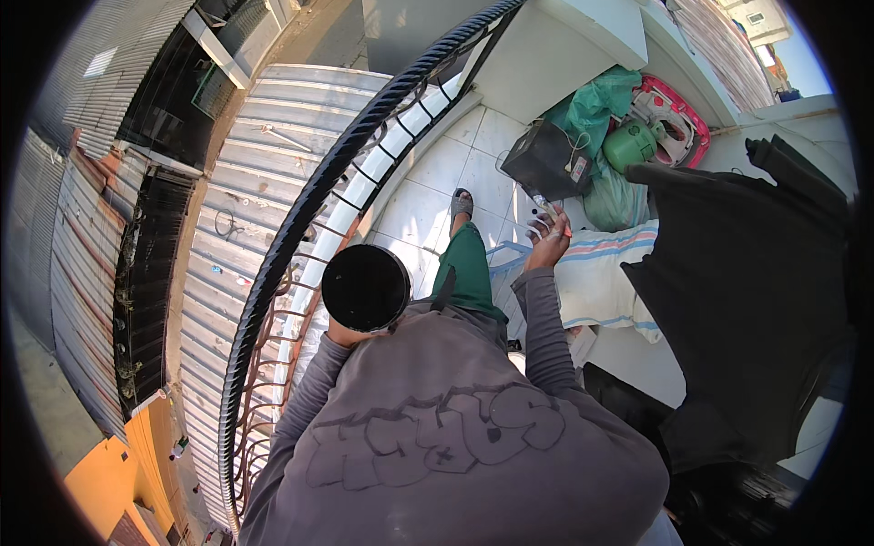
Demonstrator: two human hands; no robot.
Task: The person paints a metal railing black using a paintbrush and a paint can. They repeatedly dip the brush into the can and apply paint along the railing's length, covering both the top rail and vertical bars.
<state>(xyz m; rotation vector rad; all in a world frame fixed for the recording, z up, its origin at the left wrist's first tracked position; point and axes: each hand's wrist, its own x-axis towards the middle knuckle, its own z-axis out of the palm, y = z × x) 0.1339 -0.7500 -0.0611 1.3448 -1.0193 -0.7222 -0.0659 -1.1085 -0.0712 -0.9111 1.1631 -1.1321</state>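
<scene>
My left hand (345,333) grips a round can (367,288) from below, close to my waist and beside the railing. Only black shows in the can's round top, and I cannot make out how full it is. Out to the right, my right hand (549,238) is closed around a slim paintbrush (543,204), its head pointing away from me. Pale smears mark the fingers of that hand. The curved metal railing (309,205) has a twisted, glossy black top bar. Its lower bars near the can look rusty brown.
A dark box (548,161), green bags (608,196), a green round container (629,146) and a pink-rimmed basin (699,136) crowd the far corner. A striped white sack (601,287) lies right of me. Black cloth (742,300) hangs at right. Corrugated roofs (246,264) lie below, beyond the railing.
</scene>
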